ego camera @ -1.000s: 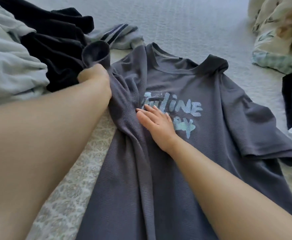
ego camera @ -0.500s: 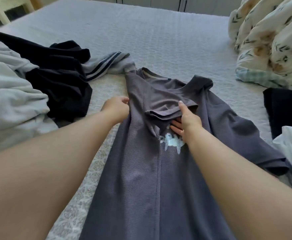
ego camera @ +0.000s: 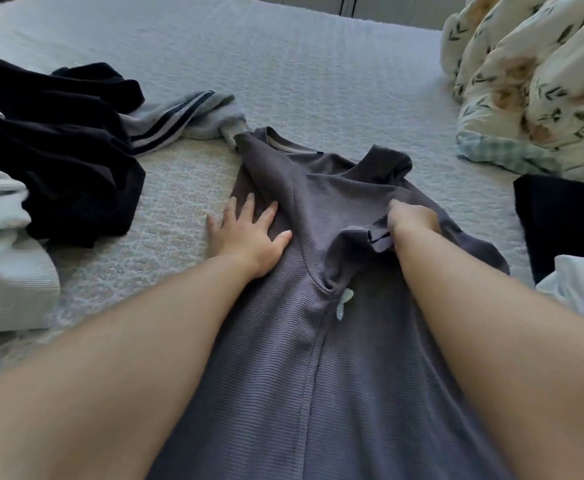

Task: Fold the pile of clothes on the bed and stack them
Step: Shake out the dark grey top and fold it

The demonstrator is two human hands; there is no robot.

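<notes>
Fingers of the left hand are lying spread and flat on the grey shirt on the bed; the right hand is pinching its folded sleeve.

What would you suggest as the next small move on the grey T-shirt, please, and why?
Probably draw the sleeve across and lay it flat on the folded panel. The right hand pinches the sleeve of the grey T-shirt, bunched and lifted over the chest, while the left hand lies flat, pressing the folded left edge. Only a sliver of the print shows, so that fold looks nearly complete.
</notes>
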